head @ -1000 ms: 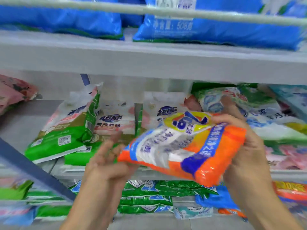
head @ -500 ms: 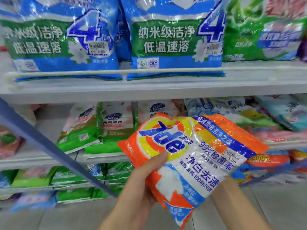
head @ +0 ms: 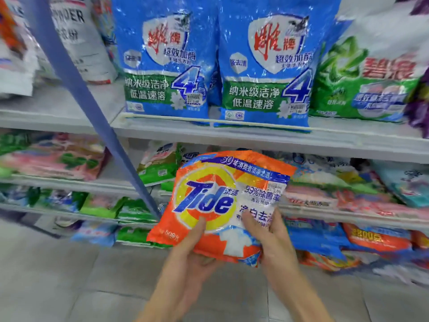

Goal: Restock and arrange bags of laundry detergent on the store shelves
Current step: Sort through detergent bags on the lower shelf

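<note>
Upper shelf [head: 232, 135] runs above the grip, 2 bags upright on it: left blue bag [head: 162, 66], right blue bag [head: 267, 66]. Below them is the orange Tide bag [head: 216, 196], face out. Left hand [head: 192, 249] and right hand [head: 271, 240] clasp its bottom edge, thumbs pressed on front.

A single wide-angle camera, worn on the person's head, is facing the store shelves [head: 336, 217] from close range and pointing slightly downward. The upper shelf [head: 255, 134] is crossing the frame just above the middle, and the floor [head: 58, 275] is filling the bottom. The left hand [head: 192, 249] and right hand [head: 271, 238] are showing at lower centre, holding the orange detergent bag [head: 222, 196] nearest the lens.
</note>
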Demonstrator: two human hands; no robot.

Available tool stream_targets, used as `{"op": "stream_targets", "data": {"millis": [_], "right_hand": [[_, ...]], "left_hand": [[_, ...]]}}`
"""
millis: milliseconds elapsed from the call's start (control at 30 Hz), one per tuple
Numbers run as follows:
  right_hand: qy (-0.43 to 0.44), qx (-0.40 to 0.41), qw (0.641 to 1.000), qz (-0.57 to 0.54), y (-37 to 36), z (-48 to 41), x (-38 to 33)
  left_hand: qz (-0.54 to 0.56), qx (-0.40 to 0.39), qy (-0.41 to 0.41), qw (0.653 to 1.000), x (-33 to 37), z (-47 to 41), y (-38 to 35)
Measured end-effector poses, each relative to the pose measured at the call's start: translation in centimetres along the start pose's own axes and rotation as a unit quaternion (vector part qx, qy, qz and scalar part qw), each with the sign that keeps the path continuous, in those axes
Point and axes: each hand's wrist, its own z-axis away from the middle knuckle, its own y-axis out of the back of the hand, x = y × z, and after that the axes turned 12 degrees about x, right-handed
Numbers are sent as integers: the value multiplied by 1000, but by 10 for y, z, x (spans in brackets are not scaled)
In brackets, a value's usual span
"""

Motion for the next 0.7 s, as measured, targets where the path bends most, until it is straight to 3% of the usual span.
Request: {"op": "stream_targets", "data": {"millis": [100, 300, 500, 633, 700], "right_hand": [[-46, -16, 999, 20, -16, 4, -5], [-71, -83, 993, 51, -84, 16, -4], [-42, -171, 980, 90, -183, 33, 2], [-31, -214, 970, 107, -253, 49, 21], [-19, -225, 967, 119, -289, 57, 31]], "left_hand": [[-6, -14, -49, 999, 30, 23, 28], [-50, 41, -137, 989, 94, 53, 86], [-102, 77, -155, 980, 171, 74, 159], [-192, 113, -205, 953, 222, 85, 202], [-183, 124, -240, 945, 248, 87, 227]]}}
